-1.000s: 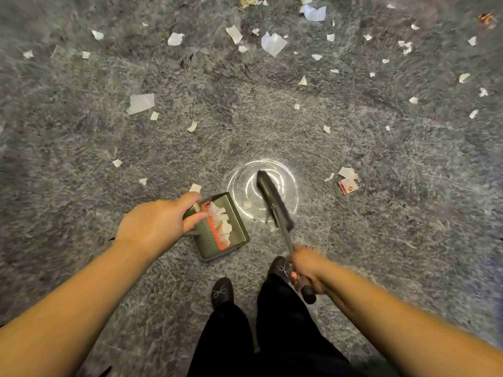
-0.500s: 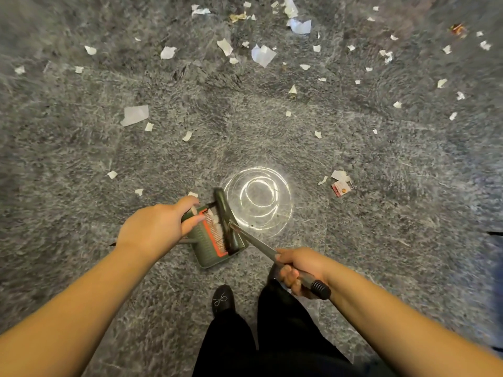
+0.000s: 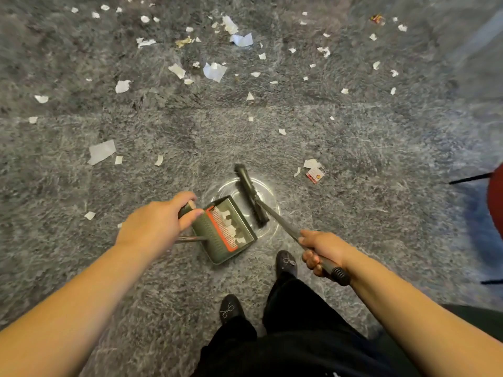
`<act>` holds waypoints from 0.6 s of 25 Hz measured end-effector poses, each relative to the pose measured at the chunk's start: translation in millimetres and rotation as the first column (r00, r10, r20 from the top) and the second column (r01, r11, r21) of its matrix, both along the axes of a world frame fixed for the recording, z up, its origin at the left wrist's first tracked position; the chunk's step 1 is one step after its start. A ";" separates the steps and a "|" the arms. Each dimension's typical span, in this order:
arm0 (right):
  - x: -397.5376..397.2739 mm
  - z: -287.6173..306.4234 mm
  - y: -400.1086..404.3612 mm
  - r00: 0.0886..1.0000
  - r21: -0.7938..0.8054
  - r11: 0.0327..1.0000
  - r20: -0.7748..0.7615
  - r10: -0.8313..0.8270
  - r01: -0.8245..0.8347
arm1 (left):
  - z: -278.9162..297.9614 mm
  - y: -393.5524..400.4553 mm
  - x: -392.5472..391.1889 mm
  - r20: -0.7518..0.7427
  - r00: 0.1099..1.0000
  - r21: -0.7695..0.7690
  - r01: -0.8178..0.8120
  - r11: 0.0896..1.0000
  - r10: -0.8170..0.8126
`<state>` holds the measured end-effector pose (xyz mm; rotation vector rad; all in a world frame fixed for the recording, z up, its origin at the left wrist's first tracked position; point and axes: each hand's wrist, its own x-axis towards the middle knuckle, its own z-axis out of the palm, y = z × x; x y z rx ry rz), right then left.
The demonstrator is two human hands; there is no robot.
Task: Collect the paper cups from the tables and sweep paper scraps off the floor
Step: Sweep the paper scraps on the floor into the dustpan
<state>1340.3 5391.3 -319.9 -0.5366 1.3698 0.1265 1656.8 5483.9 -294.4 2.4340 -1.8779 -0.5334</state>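
Observation:
My left hand (image 3: 156,227) grips the upright handle of a green dustpan (image 3: 215,250) with a red comb strip; several white paper scraps lie inside it. My right hand (image 3: 322,251) grips the dark handle of a broom (image 3: 251,195), whose brush head rests on the floor just right of the pan's mouth. White paper scraps (image 3: 101,152) of many sizes are strewn over the grey stone-patterned floor, mostly ahead and to the left. A red-and-white scrap (image 3: 315,175) lies right of the broom head. No paper cups are in view.
A bright ring of reflected light (image 3: 268,190) shines on the floor under the broom. My two black shoes (image 3: 285,262) stand just behind the pan. A red chair with thin black legs (image 3: 494,205) is at the right edge.
The broom head has swung out of the dustpan mouth to the right and forward. Scraps now show inside the pan. The view has tilted, and a red chair has come into sight.

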 end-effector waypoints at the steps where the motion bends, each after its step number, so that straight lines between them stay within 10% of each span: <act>1: -7.1 0.2 -6.4 1.000 -0.019 0.999 -0.005 -0.026 0.026 | 2.9 -10.4 -5.2 -0.014 1.000 -0.006 0.000 1.000 -0.001; 15: -183.7 3.0 -244.5 0.971 -0.124 0.974 -0.124 -0.202 0.187 | -24.4 -290.9 -162.6 0.012 0.991 0.007 0.133 0.991 -0.133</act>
